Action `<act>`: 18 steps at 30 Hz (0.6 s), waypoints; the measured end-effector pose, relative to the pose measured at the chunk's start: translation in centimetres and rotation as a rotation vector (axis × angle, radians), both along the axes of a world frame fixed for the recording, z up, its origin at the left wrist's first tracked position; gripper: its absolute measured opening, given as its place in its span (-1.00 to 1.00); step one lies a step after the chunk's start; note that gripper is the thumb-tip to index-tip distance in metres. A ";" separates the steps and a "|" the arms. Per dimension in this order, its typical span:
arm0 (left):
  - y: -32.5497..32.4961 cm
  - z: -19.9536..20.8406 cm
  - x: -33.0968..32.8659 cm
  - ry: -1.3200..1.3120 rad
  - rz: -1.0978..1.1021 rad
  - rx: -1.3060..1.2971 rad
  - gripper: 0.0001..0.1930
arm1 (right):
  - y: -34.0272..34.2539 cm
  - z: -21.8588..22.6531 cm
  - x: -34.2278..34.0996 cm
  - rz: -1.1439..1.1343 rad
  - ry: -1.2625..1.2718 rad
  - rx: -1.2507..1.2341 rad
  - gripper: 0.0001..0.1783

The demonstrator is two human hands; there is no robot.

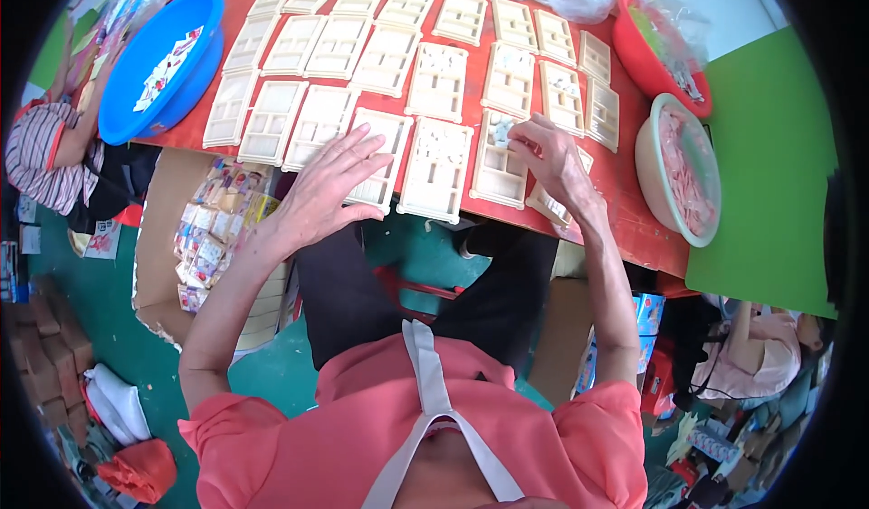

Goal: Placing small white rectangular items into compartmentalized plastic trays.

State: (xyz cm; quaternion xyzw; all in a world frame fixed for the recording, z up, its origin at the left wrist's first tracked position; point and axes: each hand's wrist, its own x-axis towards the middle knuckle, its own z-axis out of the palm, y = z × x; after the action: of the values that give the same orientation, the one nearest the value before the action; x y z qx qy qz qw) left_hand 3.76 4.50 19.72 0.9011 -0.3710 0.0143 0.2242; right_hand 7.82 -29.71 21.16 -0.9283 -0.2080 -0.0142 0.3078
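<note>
Many cream trays (pixel 435 172) line the red tabletop (pixel 647 228) in the head view: near its front edge, the left hand (pixel 330 183) spreads its fingers wide over one, while the right hand (pixel 554 160) bunches its fingers at pale blue pieces (pixel 500 129) in another, whether gripping any I cannot tell; a blue basin (pixel 201 70) stands by the left edge

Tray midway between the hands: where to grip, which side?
Probably the near short wall of the tray, from the wearer's side: that end appears to jut past the red table's edge, while neighbouring trays crowd both long sides.
</note>
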 end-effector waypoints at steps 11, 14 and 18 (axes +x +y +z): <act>-3.1 0.4 0.6 -0.011 -0.080 -0.008 -0.32 | 0.5 0.4 2.8 0.007 -0.060 0.030 -0.84; -3.5 0.2 0.9 -0.013 -0.045 -0.020 -0.45 | 0.3 -0.3 3.2 0.077 -0.093 -0.069 -0.84; -3.5 0.6 1.1 -0.008 -0.036 -0.014 -0.44 | 0.0 -0.3 3.0 0.069 -0.058 -0.028 -0.80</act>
State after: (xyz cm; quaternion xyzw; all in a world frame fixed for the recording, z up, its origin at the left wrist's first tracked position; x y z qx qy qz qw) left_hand 4.81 1.02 20.31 0.8926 -0.3877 0.0164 0.2295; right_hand 10.86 -29.66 20.91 -0.9240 -0.2489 -0.0276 0.2891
